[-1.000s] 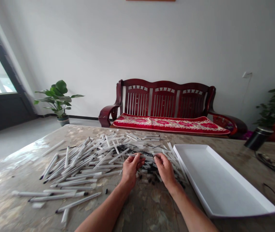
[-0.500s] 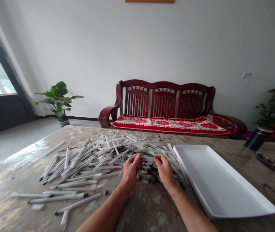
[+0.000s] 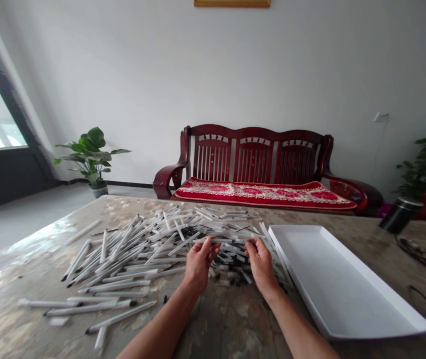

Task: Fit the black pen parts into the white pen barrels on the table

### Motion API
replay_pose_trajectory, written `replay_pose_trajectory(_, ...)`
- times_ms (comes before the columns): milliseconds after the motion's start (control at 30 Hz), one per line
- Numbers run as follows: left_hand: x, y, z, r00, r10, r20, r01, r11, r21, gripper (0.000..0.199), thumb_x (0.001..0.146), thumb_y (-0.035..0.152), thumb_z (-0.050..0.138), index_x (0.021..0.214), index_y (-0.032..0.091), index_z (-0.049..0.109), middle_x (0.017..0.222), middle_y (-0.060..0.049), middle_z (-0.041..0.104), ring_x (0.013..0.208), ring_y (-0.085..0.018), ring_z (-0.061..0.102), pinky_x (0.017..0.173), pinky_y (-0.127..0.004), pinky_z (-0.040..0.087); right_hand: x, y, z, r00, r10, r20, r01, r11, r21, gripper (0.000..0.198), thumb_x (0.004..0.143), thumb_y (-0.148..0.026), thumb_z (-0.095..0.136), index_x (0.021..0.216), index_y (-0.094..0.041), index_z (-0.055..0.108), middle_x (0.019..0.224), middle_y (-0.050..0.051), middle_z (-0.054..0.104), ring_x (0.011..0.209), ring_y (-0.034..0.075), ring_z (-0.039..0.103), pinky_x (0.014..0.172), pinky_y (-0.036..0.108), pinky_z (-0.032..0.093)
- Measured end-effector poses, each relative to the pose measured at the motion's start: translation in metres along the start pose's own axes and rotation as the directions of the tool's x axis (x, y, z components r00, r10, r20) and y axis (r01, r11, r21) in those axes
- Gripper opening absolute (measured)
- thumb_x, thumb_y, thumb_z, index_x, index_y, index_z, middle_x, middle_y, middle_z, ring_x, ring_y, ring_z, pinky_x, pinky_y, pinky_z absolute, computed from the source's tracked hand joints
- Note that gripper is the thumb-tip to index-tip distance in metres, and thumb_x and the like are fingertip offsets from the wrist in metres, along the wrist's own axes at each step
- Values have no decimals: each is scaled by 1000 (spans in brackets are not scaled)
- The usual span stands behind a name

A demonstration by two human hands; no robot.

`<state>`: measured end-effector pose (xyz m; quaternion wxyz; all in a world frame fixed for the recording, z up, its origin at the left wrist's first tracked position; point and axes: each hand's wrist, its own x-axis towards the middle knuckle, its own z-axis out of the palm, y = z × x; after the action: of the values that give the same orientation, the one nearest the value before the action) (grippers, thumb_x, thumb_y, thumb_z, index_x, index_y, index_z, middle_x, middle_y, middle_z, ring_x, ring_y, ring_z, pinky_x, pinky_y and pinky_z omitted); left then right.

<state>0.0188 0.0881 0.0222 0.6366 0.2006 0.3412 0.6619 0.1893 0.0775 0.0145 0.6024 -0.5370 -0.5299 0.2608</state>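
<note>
My left hand [image 3: 199, 260] pinches a slim white pen [image 3: 223, 241] between thumb and fingers, held roughly level above the pile. The pen's right end points toward my right hand [image 3: 258, 260], with a gap between them. My right hand's fingertips are pressed together; whatever sits in them is too small or hidden to name. Beneath and left of the hands spreads a heap of white pens [image 3: 123, 252], many with dark ends. Small black pieces [image 3: 231, 275] lie on the table just below, between the two hands.
A shallow white box [image 3: 347, 284] stands on the table [image 3: 228, 324] right of the pens. Farther right are a black canister [image 3: 399, 215] and a dark cable [image 3: 417, 252]. Behind the table is a red wooden bench [image 3: 256, 154], with a potted plant [image 3: 95, 154] to its left.
My hands have moved apart. The right hand has shifted right, away from the pen's end, while the left keeps the pen and has moved slightly left.
</note>
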Motion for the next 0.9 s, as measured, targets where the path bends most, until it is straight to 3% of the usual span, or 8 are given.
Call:
replay_pose_trajectory(167, 10, 8, -7, 989, 96, -116, -100, 994, -32, 19, 71, 25, 81, 82, 16, 67, 72, -1, 72, 67, -14, 72, 60, -22, 58, 9, 13, -18, 980, 43, -192, -65, 992, -111, 21, 83, -44, 48, 79, -25, 57, 66, 1, 63, 60, 20, 59, 55, 30, 47)
replay_pose_trajectory(300, 21, 14, -16, 947, 217, -235, -223, 975, 0, 19, 73, 28, 79, 83, 17, 66, 72, 0, 72, 67, -14, 71, 66, -24, 58, 11, 15, -29, 960, 45, -278, -108, 971, -214, 25, 84, -45, 45, 81, -24, 59, 68, 2, 63, 65, 22, 59, 60, 31, 45)
replay_pose_trajectory(467, 31, 19, -25, 886, 379, -267, -354, 925, 141, 21, 74, 24, 74, 94, 19, 69, 85, -2, 73, 78, -15, 70, 79, -29, 56, 5, 4, -29, 981, -13, -192, -68, 910, -410, 27, 86, -43, 45, 87, -24, 64, 85, 6, 70, 79, 25, 62, 67, 33, 43)
replay_pose_trajectory(633, 35, 25, -29, 804, 567, -177, -490, 801, 344, 35, 73, 20, 72, 107, 22, 67, 114, -6, 70, 109, -19, 64, 102, -32, 45, -6, 2, -18, 980, -187, -73, 125, 855, -503, 24, 86, -33, 46, 97, -22, 64, 97, 7, 70, 85, 23, 63, 76, 35, 47)
replay_pose_trajectory(767, 34, 32, -32, 763, 639, -96, -554, 724, 410, 33, 74, 23, 69, 107, 21, 68, 115, -6, 70, 111, -20, 63, 103, -31, 43, -18, 1, -9, 936, -332, 119, 341, 771, -538, 19, 85, -20, 48, 96, -22, 63, 94, 6, 68, 89, 22, 63, 79, 34, 47)
replay_pose_trajectory(900, 29, 43, -37, 703, 708, -69, -571, 619, 539, 30, 75, 27, 64, 104, 21, 70, 111, -6, 70, 106, -20, 63, 101, -34, 43, -27, -3, -2, 881, -402, 248, 470, 691, -550, 19, 85, -13, 49, 94, -22, 63, 92, 5, 68, 91, 22, 61, 82, 34, 45)
